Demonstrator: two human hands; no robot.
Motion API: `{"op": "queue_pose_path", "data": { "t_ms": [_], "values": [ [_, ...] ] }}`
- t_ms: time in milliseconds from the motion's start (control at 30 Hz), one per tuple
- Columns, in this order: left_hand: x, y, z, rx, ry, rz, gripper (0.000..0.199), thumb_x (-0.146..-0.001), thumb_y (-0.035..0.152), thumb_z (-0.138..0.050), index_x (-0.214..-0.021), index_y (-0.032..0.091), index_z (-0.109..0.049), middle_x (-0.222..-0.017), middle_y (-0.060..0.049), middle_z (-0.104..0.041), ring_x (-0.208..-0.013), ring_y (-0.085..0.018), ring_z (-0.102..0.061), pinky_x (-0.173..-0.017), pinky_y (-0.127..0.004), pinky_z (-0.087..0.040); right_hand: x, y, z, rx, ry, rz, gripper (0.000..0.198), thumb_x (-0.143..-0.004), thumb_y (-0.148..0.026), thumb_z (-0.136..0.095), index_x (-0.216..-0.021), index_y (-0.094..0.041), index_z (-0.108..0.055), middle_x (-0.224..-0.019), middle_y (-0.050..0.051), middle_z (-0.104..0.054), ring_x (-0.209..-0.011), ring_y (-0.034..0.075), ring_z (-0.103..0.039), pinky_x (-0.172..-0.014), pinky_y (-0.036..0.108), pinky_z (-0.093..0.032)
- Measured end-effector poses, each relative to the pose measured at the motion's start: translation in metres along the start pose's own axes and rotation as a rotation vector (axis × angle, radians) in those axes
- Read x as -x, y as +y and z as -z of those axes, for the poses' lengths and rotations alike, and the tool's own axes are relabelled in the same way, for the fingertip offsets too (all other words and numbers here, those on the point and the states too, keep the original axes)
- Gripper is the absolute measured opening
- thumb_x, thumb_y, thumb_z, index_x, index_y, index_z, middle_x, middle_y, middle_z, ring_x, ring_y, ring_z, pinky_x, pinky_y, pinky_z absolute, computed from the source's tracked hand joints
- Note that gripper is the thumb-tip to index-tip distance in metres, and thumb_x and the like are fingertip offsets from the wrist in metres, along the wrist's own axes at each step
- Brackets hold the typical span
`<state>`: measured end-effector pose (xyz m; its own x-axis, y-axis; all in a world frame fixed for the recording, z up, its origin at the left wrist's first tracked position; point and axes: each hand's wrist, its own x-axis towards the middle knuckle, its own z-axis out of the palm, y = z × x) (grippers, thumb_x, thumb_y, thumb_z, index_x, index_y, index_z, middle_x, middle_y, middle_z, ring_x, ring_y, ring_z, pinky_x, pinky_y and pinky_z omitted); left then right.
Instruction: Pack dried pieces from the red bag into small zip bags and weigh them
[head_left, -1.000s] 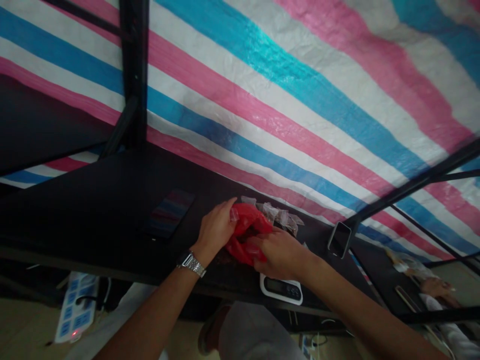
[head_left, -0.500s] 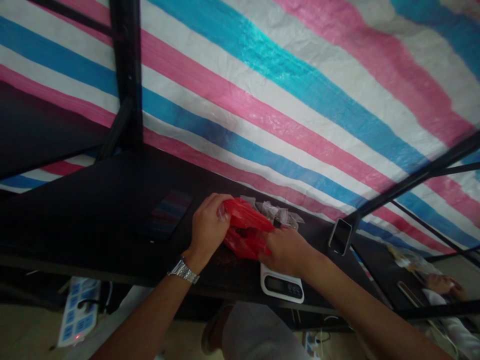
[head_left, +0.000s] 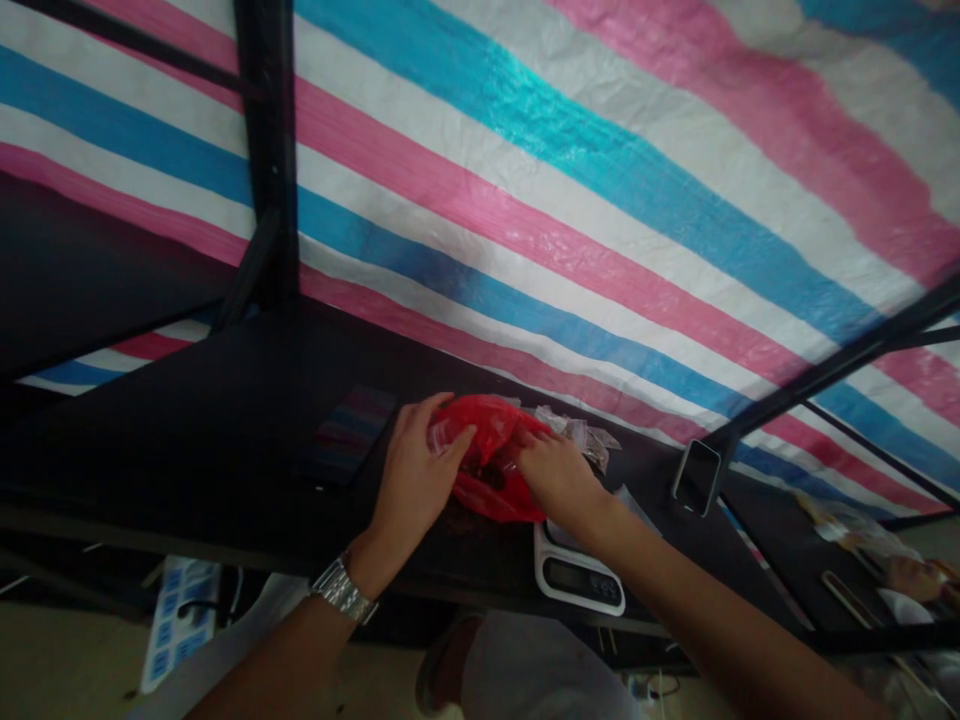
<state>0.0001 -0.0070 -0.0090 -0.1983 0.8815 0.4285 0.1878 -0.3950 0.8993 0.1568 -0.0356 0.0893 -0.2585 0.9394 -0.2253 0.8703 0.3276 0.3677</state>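
A red plastic bag [head_left: 491,425] lies with its mouth open on the black table, dark brown loose stuff showing inside. My left hand [head_left: 420,465], a metal watch on its wrist, grips the bag's left rim with the thumb over the edge. At the right side of the mouth, my right hand [head_left: 559,475] has its fingers curled down at the bag's inner wall; the fingertips are partly hidden. Under my right forearm sits a white digital scale [head_left: 579,583], partly covered. Small clear plastic packets [head_left: 592,440] lie behind the bag.
A phone [head_left: 696,478] leans against the frame post at the right. A dark glossy flat panel [head_left: 349,435] lies left of my left hand. Striped sheeting [head_left: 525,220] hangs behind the black table [head_left: 225,420]. A power strip [head_left: 180,620] is below the table edge. Another person is at far right.
The bag's mouth has spread wider, showing more of the contents. My right hand has shifted from gripping the bag's right edge to reaching over its opening. The view has moved slightly.
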Motion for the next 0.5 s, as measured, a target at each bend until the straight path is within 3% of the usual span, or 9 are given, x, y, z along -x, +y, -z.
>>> {"op": "queue_pose_path", "data": {
  "t_ms": [100, 167, 267, 400, 500],
  "values": [
    [0.02, 0.007, 0.003, -0.073, 0.1, 0.065, 0.049, -0.091, 0.042, -0.07, -0.134, 0.018, -0.065, -0.119, -0.012, -0.065, -0.112, -0.031, -0.068, -0.103, -0.051, -0.057, 0.001, 0.001, -0.004, -0.015, -0.008, 0.011, 0.042, -0.1, -0.004, -0.05, -0.131, -0.014, -0.077, -0.13, 0.021, -0.078, -0.125, 0.03, -0.073, -0.106, 0.039, -0.053],
    [0.032, 0.008, 0.004, -0.074, 0.089, 0.077, 0.039, -0.095, 0.043, -0.066, -0.127, 0.02, -0.066, -0.115, -0.011, -0.064, -0.108, -0.031, -0.067, -0.099, -0.05, -0.058, 0.0, 0.003, -0.008, -0.026, -0.008, 0.012, 0.042, -0.099, -0.005, -0.054, -0.133, -0.013, -0.076, -0.128, 0.022, -0.078, -0.124, 0.03, -0.073, -0.106, 0.038, -0.053],
    [0.042, 0.011, 0.007, -0.084, 0.085, 0.034, 0.026, -0.1, 0.042, -0.06, -0.115, 0.021, -0.065, -0.11, -0.01, -0.064, -0.106, -0.03, -0.065, -0.097, -0.049, -0.057, 0.0, 0.007, -0.015, -0.048, -0.004, 0.009, 0.041, -0.097, -0.004, -0.054, -0.131, -0.011, -0.076, -0.128, 0.023, -0.078, -0.123, 0.03, -0.073, -0.104, 0.037, -0.053],
    [0.051, 0.025, 0.021, -0.121, 0.203, -0.069, 0.024, -0.1, 0.04, -0.062, -0.118, 0.024, -0.063, -0.115, -0.008, -0.065, -0.109, -0.027, -0.066, -0.097, -0.042, -0.055, 0.007, 0.01, -0.014, -0.081, 0.002, 0.005, 0.037, -0.098, -0.007, -0.053, -0.126, -0.011, -0.076, -0.13, 0.021, -0.076, -0.121, 0.03, -0.074, -0.1, 0.036, -0.056],
    [0.07, 0.038, 0.028, -0.11, 0.131, 0.007, 0.024, -0.099, 0.043, -0.064, -0.118, 0.028, -0.062, -0.107, -0.002, -0.071, -0.092, -0.022, -0.072, -0.082, -0.034, -0.057, 0.014, 0.006, -0.01, -0.1, -0.016, 0.029, 0.039, -0.098, -0.009, -0.055, -0.131, -0.015, -0.074, -0.138, 0.018, -0.073, -0.122, 0.029, -0.074, -0.099, 0.035, -0.056]
  ]
}}
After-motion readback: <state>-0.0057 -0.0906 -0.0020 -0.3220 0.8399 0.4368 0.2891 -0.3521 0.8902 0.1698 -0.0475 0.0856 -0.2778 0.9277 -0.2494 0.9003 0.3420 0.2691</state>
